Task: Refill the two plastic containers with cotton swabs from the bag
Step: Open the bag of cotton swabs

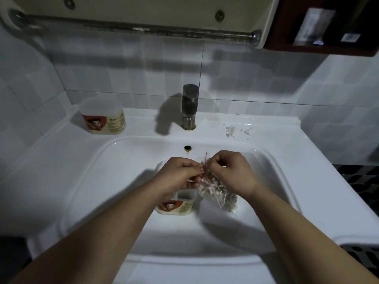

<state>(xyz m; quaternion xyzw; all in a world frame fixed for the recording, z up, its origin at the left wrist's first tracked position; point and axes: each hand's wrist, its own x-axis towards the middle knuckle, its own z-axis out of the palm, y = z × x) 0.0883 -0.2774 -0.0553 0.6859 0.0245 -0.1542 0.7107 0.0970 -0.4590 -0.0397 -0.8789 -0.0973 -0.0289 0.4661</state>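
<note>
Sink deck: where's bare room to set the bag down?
Bare: left deck in front of the back-left container; right deck nearer than the white scraps; left half of the basin. Crowded: basin centre, where the left hand and right hand pinch the cotton swab bag beside the second container.

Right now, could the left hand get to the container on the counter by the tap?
Probably yes: nothing stands between the left hand and that container, but it would first have to release the bag it pinches.
</note>
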